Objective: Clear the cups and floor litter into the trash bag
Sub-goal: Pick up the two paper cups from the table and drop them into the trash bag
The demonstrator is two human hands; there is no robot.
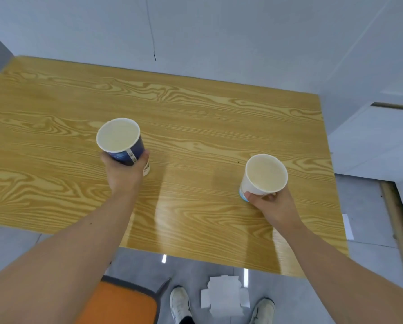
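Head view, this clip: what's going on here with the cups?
A person stands at a wood-grain table, gripping a paper cup in each of the hands. The left hand holds a dark blue paper cup; the right hand holds a white paper cup with a light blue base. A flattened white cardboard piece lies on the floor between the shoes. No trash bag is in view.

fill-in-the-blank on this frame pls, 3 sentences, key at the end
1. The left hand grips the dark ____ paper cup.
2. The right hand grips the ____ paper cup.
3. The flattened white cardboard piece lies on the ____, between the two shoes.

Missing words: blue; white; floor
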